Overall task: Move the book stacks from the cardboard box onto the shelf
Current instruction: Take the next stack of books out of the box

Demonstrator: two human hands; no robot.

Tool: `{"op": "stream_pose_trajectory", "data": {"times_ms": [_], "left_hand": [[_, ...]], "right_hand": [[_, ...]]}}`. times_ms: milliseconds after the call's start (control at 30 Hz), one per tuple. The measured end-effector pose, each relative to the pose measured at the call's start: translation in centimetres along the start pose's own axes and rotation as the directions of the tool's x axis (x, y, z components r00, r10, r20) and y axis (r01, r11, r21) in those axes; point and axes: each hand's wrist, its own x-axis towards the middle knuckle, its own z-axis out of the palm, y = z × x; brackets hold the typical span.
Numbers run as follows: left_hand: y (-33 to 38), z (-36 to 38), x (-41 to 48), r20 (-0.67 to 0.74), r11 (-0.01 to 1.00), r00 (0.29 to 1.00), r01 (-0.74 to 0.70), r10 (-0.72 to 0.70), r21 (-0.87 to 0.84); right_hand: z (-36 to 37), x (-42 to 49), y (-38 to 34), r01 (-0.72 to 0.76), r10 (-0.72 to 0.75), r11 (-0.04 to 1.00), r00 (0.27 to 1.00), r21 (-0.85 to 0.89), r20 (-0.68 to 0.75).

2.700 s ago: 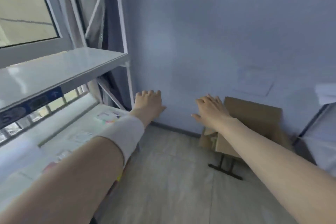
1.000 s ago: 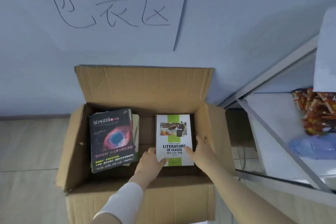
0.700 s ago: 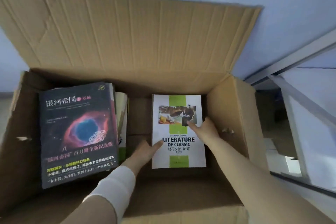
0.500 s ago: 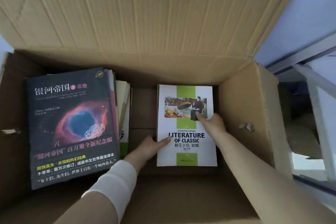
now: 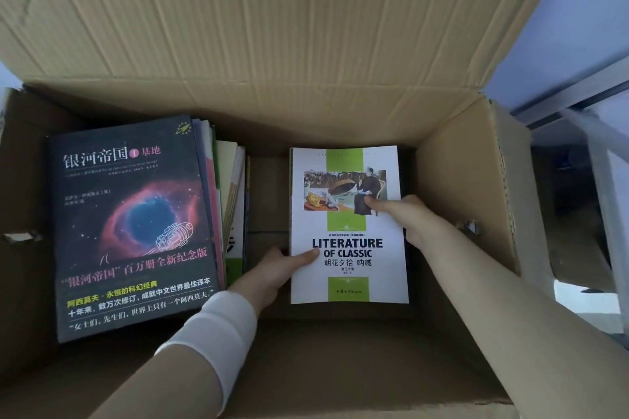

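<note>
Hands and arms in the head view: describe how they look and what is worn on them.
Both are bare hands, no gloves, rings or watch visible. The left hand comes out of a snug white sleeve that covers the wrist and ends partway up the forearm, where the arm is bare again. The right hand and its forearm are uncovered all the way to the frame edge.
</note>
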Motion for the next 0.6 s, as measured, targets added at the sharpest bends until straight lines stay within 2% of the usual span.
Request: {"op": "stream_pose_trajectory", "data": {"times_ms": [300, 467, 600], "left_hand": [[0.8, 0.0, -4.0, 0.007, 0.992, 1.0, -0.004, 0.005, -0.126], [2.3, 0.0, -9.2, 0.033, 0.981, 0.996, -0.076, 0.083, -0.178], [3.5, -1.2, -15.0, 0.066, 0.967, 0.987, -0.131, 0.149, -0.217]], "right_hand": [[-1.2, -5.4, -2.2, 0.0, -0.013, 0.991, 0.995, 0.135, 0.097], [-2.8, -11.3, -4.6, 0.048, -0.058, 0.986, 0.996, 0.16, 0.062], [-4.0, -18.6, -6.8, 0.134, -0.149, 0.979, 0.984, 0.153, 0.095]]}}
